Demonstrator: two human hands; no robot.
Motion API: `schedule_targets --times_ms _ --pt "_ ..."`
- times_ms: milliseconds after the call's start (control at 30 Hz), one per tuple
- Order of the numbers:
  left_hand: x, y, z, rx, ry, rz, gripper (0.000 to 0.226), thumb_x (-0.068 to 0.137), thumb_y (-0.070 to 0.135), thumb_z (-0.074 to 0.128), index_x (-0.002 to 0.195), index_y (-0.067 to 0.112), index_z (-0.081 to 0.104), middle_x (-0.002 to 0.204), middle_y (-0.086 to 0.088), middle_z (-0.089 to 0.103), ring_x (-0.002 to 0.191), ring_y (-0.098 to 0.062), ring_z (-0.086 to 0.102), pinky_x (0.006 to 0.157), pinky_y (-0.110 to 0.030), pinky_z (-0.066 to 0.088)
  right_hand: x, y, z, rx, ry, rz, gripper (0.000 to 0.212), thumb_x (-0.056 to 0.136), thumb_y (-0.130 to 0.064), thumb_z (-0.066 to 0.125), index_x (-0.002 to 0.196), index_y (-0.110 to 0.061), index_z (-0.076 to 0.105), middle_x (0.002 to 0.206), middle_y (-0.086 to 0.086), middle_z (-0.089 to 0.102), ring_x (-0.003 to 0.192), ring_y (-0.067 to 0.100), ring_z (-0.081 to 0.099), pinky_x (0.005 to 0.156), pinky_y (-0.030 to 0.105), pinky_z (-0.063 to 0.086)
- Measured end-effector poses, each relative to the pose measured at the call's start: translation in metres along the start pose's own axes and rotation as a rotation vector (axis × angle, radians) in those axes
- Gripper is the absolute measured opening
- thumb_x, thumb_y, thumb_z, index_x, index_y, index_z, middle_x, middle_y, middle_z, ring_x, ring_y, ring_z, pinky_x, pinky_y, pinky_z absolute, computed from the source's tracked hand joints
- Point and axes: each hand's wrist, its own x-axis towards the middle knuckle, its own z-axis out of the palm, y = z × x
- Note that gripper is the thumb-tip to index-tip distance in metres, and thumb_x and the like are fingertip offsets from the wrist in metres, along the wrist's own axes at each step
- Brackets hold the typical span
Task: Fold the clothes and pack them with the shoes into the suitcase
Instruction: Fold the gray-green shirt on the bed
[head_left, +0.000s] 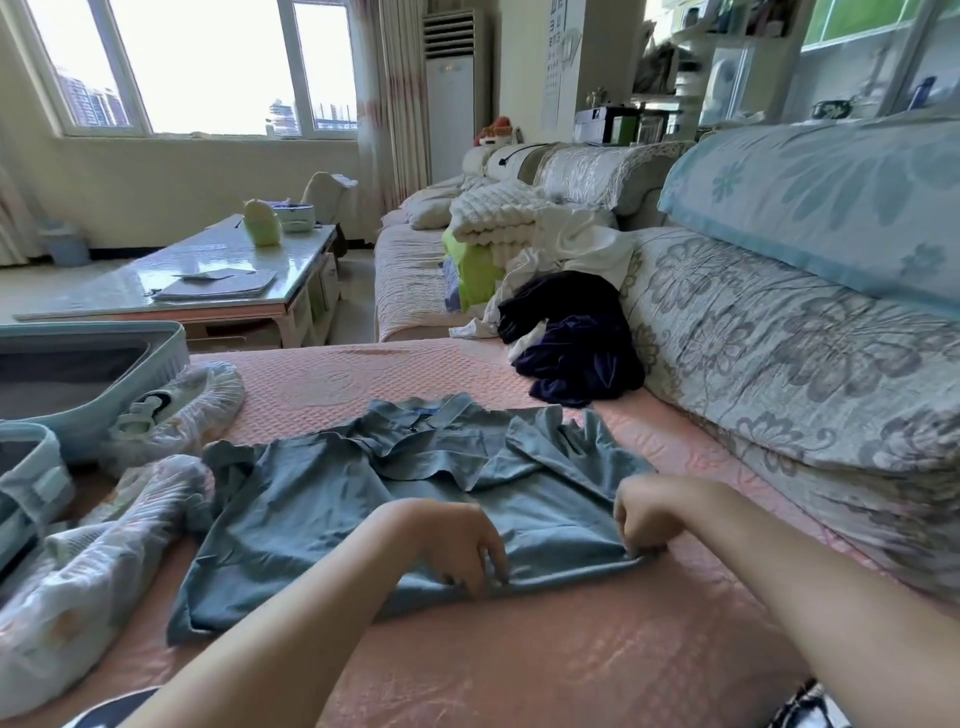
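Observation:
A blue-grey collared shirt (332, 493) lies spread on the pink sofa seat (519, 649), collar away from me. My left hand (457, 540) pinches its near hem at the middle. My right hand (644, 514) grips the same hem at the shirt's right corner. An open light-blue suitcase (171, 353) sits at the far left. Shoes in clear plastic covers (176, 410) lie beside it, and another covered bundle (88, 582) lies nearer me. A heap of dark navy and white clothes (566, 338) rests against the sofa back.
A floral sofa backrest (779, 364) and a blue cushion (831, 197) run along the right. A folded white blanket (493, 213) sits further along the sofa. A glass coffee table (208, 270) with papers stands beyond the suitcase.

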Motion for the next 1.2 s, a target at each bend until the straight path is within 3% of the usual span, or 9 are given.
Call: schedule_targets --times_ms 67,167,267,500,700,800,900,1033,1200 --pt "0.006 0.0 -0.006 -0.116 0.014 -0.023 0.022 0.085 0.022 0.068 0.104 0.029 0.075 0.086 0.004 0.074 0.075 -0.014 0.068 0.072 -0.027 0.055 0.001 -0.01 -0.007 0.03 0.104 0.01 0.018 0.077 -0.021 0.063 0.088 -0.016 0.075 0.09 0.003 0.075 0.077 0.019 0.069 0.068 0.031 0.056" --pt "0.016 -0.012 -0.023 -0.129 0.291 -0.022 0.026 0.089 0.01 0.057 0.101 0.026 0.074 0.078 0.013 0.07 0.077 -0.009 0.067 0.072 -0.024 0.054 0.013 -0.029 -0.021 0.037 0.357 -0.061 0.016 0.086 -0.025 0.051 0.093 -0.028 0.065 0.106 -0.002 0.069 0.094 0.02 0.065 0.077 0.03 0.052" --pt "0.025 -0.037 -0.033 0.038 0.532 -0.07 0.034 0.089 0.009 0.049 0.1 0.034 0.069 0.103 0.01 0.064 0.093 -0.013 0.062 0.084 -0.033 0.055 0.038 -0.048 -0.025 0.098 0.43 -0.152 0.023 0.09 -0.024 0.051 0.109 -0.029 0.064 0.118 -0.003 0.064 0.105 0.021 0.061 0.086 0.033 0.052" --pt "0.044 -0.087 -0.043 0.318 0.536 -0.15 0.062 0.078 0.037 0.064 0.138 0.044 0.047 0.139 0.009 0.04 0.13 -0.018 0.04 0.101 -0.04 0.044 0.104 -0.074 -0.035 -0.03 0.384 -0.059 0.05 0.095 -0.014 0.052 0.142 -0.018 0.036 0.137 0.009 0.044 0.125 0.033 0.051 0.094 0.045 0.049" --pt "0.07 -0.093 -0.059 0.39 0.667 -0.04 0.022 0.09 0.036 0.059 0.108 0.039 0.071 0.121 0.014 0.061 0.114 -0.016 0.057 0.095 -0.033 0.047 0.136 -0.037 -0.041 0.163 0.613 0.129 0.033 0.091 -0.002 0.045 0.119 -0.012 0.059 0.124 0.014 0.064 0.113 0.035 0.063 0.09 0.041 0.055" --pt "0.085 -0.093 -0.067 0.297 0.883 -0.11 0.018 0.098 0.033 0.053 0.108 0.032 0.068 0.115 0.005 0.064 0.11 -0.023 0.058 0.087 -0.035 0.049 0.143 -0.011 -0.048 0.208 0.522 0.272 0.037 0.09 -0.001 0.054 0.125 -0.012 0.059 0.127 0.011 0.062 0.115 0.032 0.063 0.084 0.039 0.054" --pt "0.1 -0.099 -0.07 0.293 0.803 -0.212 0.025 0.098 0.031 0.053 0.121 0.026 0.059 0.126 -0.001 0.055 0.121 -0.026 0.051 0.094 -0.039 0.046 0.15 -0.01 -0.043 0.114 0.453 0.291 0.042 0.089 -0.01 0.06 0.13 -0.015 0.054 0.132 0.007 0.057 0.118 0.028 0.06 0.083 0.036 0.052" --pt "0.111 -0.114 -0.066 0.206 0.717 -0.28 0.048 0.098 0.03 0.05 0.144 0.023 0.038 0.14 -0.006 0.048 0.133 -0.028 0.041 0.107 -0.042 0.038 0.163 -0.02 -0.04 -0.052 0.748 0.116 0.044 0.085 -0.014 0.053 0.127 -0.017 0.041 0.127 0.011 0.045 0.114 0.029 0.049 0.093 0.037 0.044" --pt "0.114 -0.123 -0.071 0.211 0.762 -0.288 0.031 0.101 0.04 0.046 0.12 0.017 0.055 0.123 -0.007 0.058 0.119 -0.027 0.053 0.092 -0.035 0.044 0.183 -0.032 -0.041 -0.205 0.704 -0.071 0.041 0.088 -0.015 0.044 0.129 -0.02 0.051 0.125 0.008 0.048 0.115 0.027 0.047 0.096 0.039 0.037"
